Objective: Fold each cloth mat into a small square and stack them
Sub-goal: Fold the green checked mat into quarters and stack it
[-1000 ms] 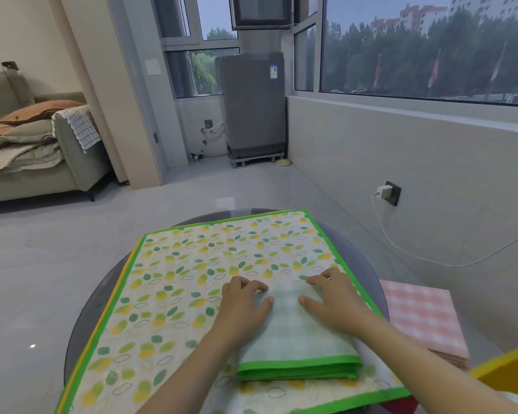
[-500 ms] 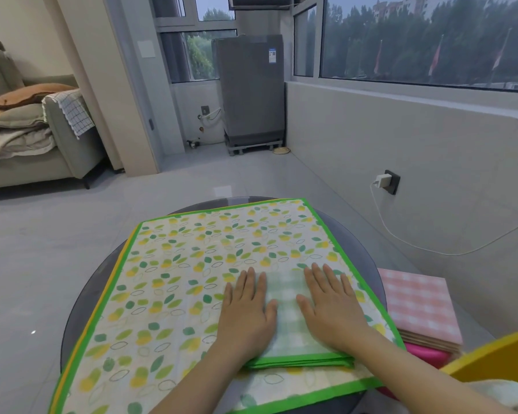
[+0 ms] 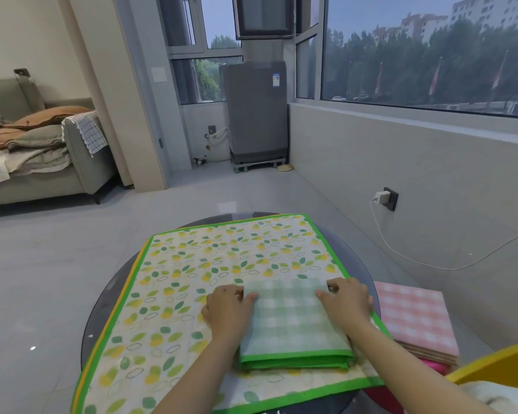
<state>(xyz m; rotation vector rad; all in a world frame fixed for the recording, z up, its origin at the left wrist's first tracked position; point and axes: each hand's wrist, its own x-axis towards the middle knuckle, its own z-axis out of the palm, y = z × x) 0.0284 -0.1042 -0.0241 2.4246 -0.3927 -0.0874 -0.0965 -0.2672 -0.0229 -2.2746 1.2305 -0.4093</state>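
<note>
Both hands bracket the folded green-check mat (image 3: 290,319), left hand (image 3: 226,315) and right hand (image 3: 346,304) gripping its side edges with curled fingers (pink folded stack (image 3: 416,319) lies just right).

Folded green gingham mat (image 3: 292,319): matt woven cloth
Leaf-print mat (image 3: 192,282): smooth matt cloth
Round table (image 3: 100,306): glossy dark glass
Floor (image 3: 42,264): smooth, faintly glossy tile

We see soft, even daylight entering through the windows (image 3: 425,52) at upper right; shadows are faint, a pale reflection lies on the floor (image 3: 226,206), straight lines bow toward the edges, and detail is slightly soft throughout
</note>
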